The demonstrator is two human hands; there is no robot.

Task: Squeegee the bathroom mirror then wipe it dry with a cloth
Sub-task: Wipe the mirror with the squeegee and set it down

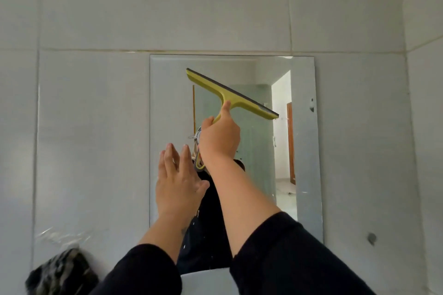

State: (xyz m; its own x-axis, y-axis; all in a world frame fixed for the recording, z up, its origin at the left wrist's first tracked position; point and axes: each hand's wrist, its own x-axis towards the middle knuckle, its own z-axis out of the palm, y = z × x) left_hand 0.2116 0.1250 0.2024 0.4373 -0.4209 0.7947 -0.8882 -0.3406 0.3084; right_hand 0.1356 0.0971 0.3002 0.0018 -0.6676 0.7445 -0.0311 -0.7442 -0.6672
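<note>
A frameless rectangular mirror (304, 127) hangs on the grey tiled wall. My right hand (219, 137) grips the handle of a yellow-green squeegee (230, 93). Its dark rubber blade lies tilted across the upper middle of the glass, left end higher than the right. My left hand (176, 181) is flat, fingers apart, at the mirror's left edge, lower than the squeegee. A dark mottled cloth (61, 273) lies at the bottom left. Whether the blade touches the glass is unclear.
Large grey wall tiles (96, 127) surround the mirror. The white rim of a basin (206, 281) shows at the bottom centre between my black sleeves. The mirror reflects a doorway and a glass partition. A small dark mark (371, 238) sits on the wall at lower right.
</note>
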